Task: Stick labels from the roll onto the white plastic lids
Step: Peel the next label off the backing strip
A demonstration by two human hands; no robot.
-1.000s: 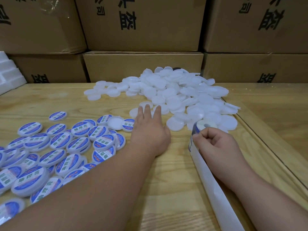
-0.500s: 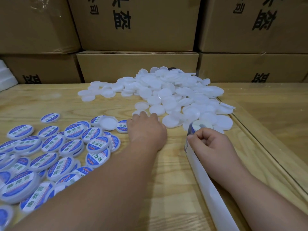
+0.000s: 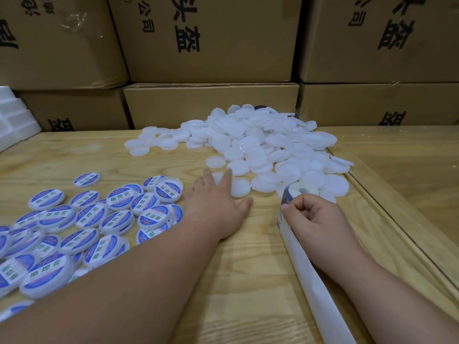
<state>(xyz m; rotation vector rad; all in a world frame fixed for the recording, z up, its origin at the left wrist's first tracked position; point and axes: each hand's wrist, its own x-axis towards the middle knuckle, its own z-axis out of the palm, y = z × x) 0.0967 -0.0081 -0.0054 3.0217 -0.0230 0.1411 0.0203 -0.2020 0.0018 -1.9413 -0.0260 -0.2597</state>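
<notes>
- Labelled lids (image 3: 82,219) lie heaped on the counter (image 3: 248,281) at far left.
- The left hand (image 3: 216,202) lies flat, fingers straight, fingertips touching a bare white lid (image 3: 238,190) at the near edge of the unlabelled pile (image 3: 260,147); that lid sits just ahead and right of it, nearer this hand.
- The right hand (image 3: 315,219) pinches the label roll's (image 3: 295,192) backing strip (image 3: 315,286), which trails toward the person.
</notes>
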